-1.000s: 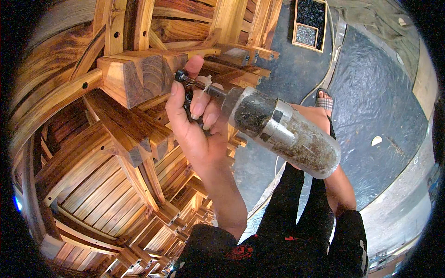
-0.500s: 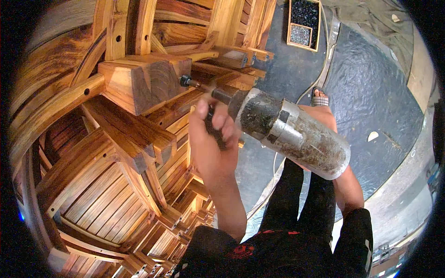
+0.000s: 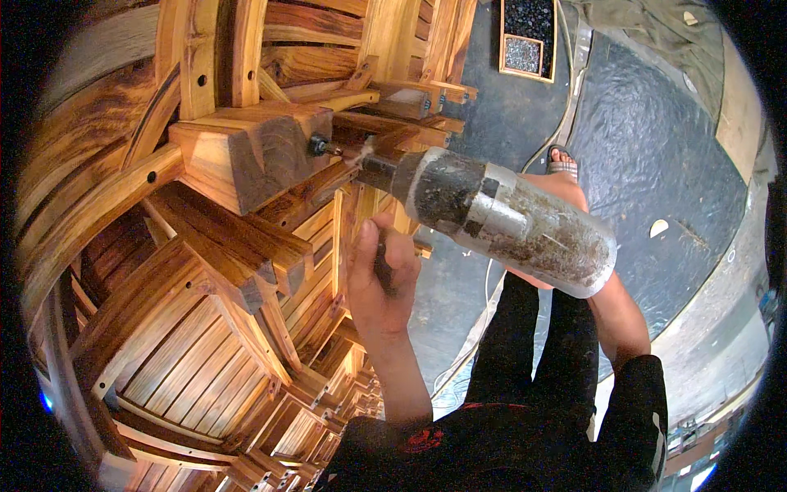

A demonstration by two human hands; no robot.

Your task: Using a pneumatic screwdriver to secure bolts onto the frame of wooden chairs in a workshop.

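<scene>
A long cylindrical power driver (image 3: 500, 217), dark at the front, with silver tape and a worn grey body, lies across the middle, nose to the left. My right hand (image 3: 559, 190) is closed around it from below, its fingers mostly hidden behind the body. Ahead of the nose, a black-headed bolt (image 3: 318, 145) sits at the end grain of a thick wooden beam (image 3: 275, 152); the gap between nose and bolt is blurred. Below the nose, my left hand (image 3: 384, 283) is raised with curled fingers around something dark that I cannot make out.
Stacked wooden frames with slats (image 3: 176, 361) fill the left side. On the dark floor sheet (image 3: 656, 172), a divided wooden tray (image 3: 529, 41) holds small black and silver parts. A hose (image 3: 566, 115) runs beside it. My sandalled foot (image 3: 562, 160) stands nearby.
My left hand has dropped down away from the driver's nose. The driver has shifted slightly left and up, and the bolt sits a little closer to the beam.
</scene>
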